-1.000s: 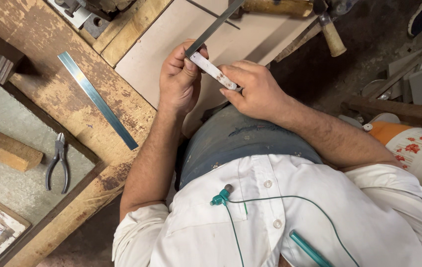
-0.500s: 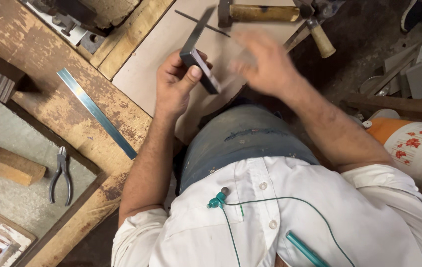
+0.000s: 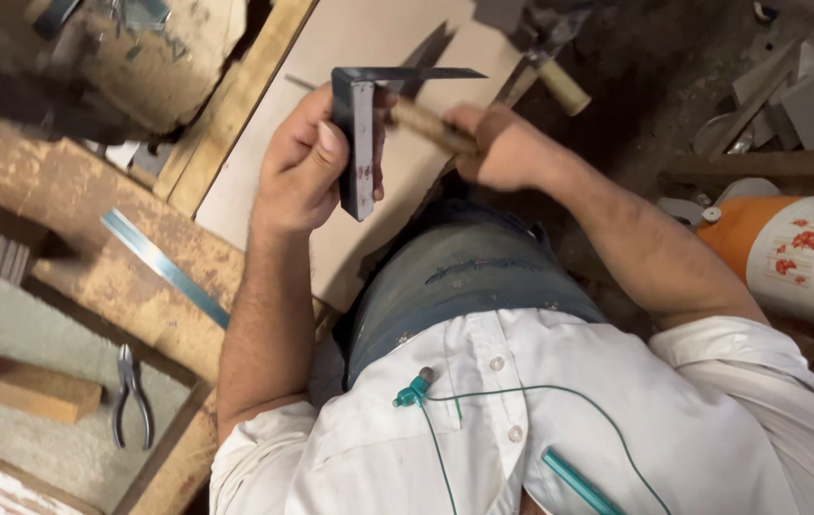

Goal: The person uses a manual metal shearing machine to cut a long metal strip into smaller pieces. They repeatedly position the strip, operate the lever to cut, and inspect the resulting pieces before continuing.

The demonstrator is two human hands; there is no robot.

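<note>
We are gripping a try square [image 3: 357, 143] in our left hand [image 3: 304, 167], fingers wrapped tight around its thick handle, the thin blade pointing right from its top. It is hovering over a pale board [image 3: 331, 114]. Just right of the square, our right hand [image 3: 498, 143] is closing its fingers around a blurred wooden handle [image 3: 426, 124]. Further right of the square, a hammer [image 3: 550, 67] is lying by the board's edge. Well left of the square, a metal ruler [image 3: 166, 269] and pliers [image 3: 130, 393] are resting.
</note>
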